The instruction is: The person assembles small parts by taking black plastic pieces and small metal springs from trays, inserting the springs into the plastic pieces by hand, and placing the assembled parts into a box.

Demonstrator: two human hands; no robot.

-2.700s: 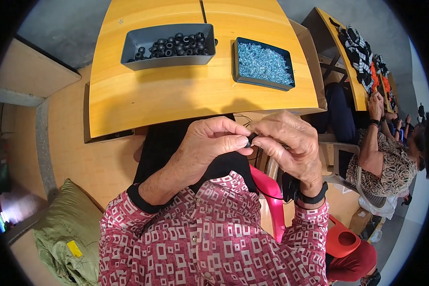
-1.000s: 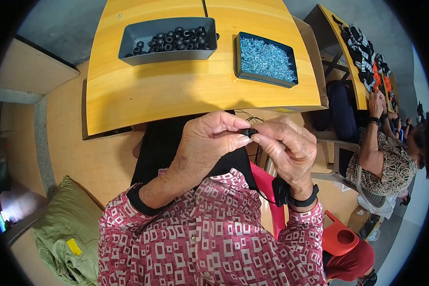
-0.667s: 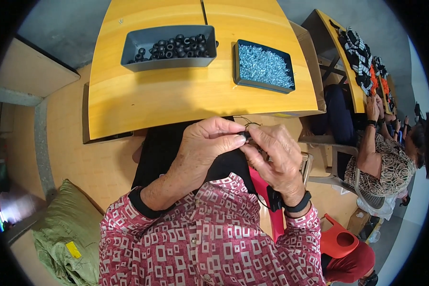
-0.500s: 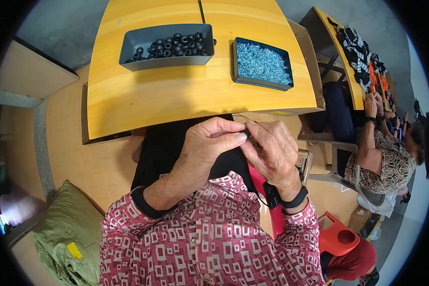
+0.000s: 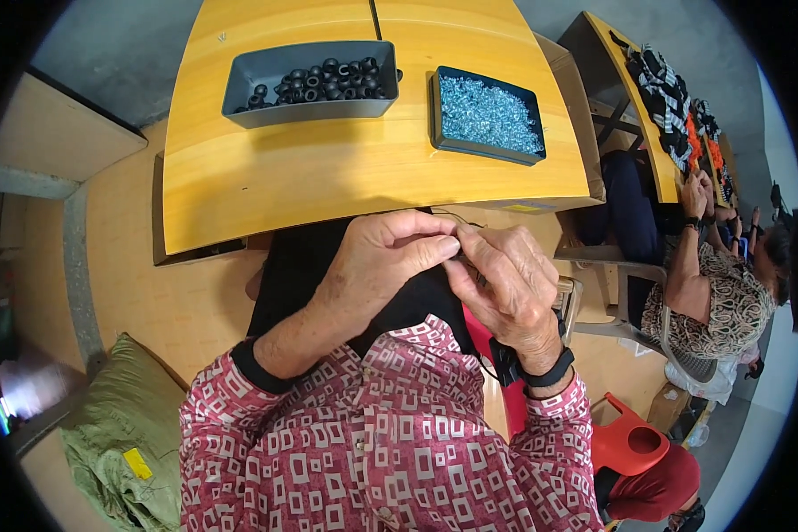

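Above my lap, just off the table's near edge, my two hands meet at the fingertips. My left hand [image 5: 377, 257] is closed in a pinch, thumb against index finger, on a small black piece that the fingers almost wholly cover. Fingertip to fingertip with it, my right hand [image 5: 510, 279] is closed too, its thumb and index finger pinched together. A thin dark strand [image 5: 452, 215] curves out above the fingertips; which hand grips it is hard to see. On the table, a grey bin [image 5: 310, 113] contains black beads [image 5: 328, 82], and a dark tray [image 5: 485, 154] contains clear bluish beads [image 5: 488, 113].
The yellow table [image 5: 266, 182] spans the space ahead. A green sack [image 5: 120, 434] lies at lower left. To the right, a seated person [image 5: 714, 301] works at another table with black, white and orange material [image 5: 669, 106]. A red plastic stool [image 5: 629, 439] stands at lower right.
My left hand and forearm have shifted slightly up and left. The black piece between the fingertips showed more clearly before and is now nearly covered.
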